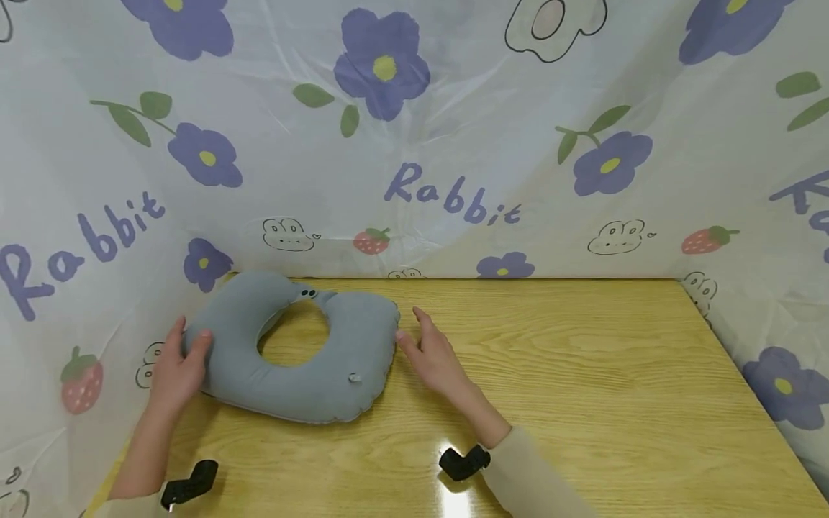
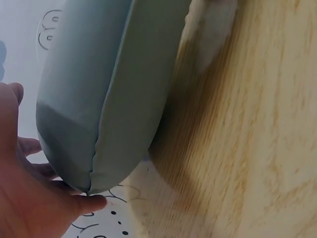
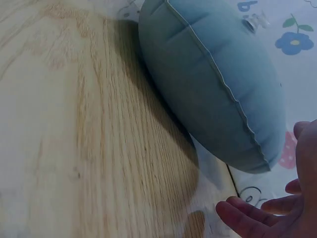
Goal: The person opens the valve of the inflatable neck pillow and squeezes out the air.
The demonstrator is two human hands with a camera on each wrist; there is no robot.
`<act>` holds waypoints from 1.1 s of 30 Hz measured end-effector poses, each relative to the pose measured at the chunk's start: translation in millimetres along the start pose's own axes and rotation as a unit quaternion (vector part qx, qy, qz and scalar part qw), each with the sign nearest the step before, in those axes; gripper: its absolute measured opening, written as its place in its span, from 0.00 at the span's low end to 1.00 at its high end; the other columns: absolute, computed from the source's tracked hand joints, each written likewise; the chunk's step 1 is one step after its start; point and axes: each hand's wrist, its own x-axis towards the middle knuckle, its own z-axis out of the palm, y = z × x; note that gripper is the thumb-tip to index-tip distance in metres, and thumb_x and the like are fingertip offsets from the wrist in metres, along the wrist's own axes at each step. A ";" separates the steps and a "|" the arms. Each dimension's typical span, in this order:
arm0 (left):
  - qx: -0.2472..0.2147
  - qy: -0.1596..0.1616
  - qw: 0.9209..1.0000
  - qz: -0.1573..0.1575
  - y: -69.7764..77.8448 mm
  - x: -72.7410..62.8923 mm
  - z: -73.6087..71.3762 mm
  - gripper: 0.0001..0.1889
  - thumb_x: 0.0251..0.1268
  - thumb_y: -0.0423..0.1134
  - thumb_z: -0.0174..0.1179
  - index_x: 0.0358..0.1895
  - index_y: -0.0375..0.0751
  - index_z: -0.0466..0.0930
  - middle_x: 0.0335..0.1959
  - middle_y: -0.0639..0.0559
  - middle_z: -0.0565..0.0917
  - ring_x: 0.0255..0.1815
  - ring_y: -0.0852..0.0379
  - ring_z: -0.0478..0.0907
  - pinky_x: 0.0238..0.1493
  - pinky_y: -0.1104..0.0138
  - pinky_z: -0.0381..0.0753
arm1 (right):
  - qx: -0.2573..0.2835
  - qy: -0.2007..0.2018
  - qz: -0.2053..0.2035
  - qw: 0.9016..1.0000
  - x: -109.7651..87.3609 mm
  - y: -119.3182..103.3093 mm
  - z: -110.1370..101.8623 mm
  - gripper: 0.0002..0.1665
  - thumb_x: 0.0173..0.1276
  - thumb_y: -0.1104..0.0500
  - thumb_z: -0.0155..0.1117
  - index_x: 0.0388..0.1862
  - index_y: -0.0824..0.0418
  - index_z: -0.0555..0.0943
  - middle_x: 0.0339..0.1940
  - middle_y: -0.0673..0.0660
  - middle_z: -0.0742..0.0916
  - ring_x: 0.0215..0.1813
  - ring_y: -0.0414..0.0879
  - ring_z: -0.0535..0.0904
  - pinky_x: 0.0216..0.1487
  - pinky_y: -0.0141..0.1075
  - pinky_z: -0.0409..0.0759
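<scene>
A grey-blue inflatable neck pillow (image 1: 291, 392), plump with air, is at the left of the wooden table. Its two arms meet at the back, where two small dark dots show, around a central hole. A small clear valve (image 1: 354, 378) sticks up from its front right part. My left hand (image 1: 180, 363) is against the pillow's left side, thumb near the upper edge and fingers extended along the outside. In the left wrist view, the fingers touch its rounded end. Beside the right side, my right hand (image 1: 437, 356) has its fingers extended, with a small gap in the right wrist view.
The wood-grain table (image 1: 570, 374) extends to the right. White cloth walls (image 1: 453, 129) printed with purple flowers, strawberries and the word Rabbit enclose its back and sides. The left wall is close to the left hand. Black mounts (image 1: 463, 464) sit on both wrists.
</scene>
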 end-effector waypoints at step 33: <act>-0.073 -0.047 0.994 -0.060 -2.4 -0.4 -5.3 0.43 0.82 0.59 0.42 0.83 0.33 0.38 0.81 0.25 0.38 0.79 0.23 0.38 0.71 0.31 0.51 | 0.063 -0.035 0.028 0.997 4.2 -14.8 22.5 0.45 0.84 0.41 0.45 0.84 0.67 0.46 0.75 0.73 0.69 0.75 0.64 0.67 0.71 0.55 0.69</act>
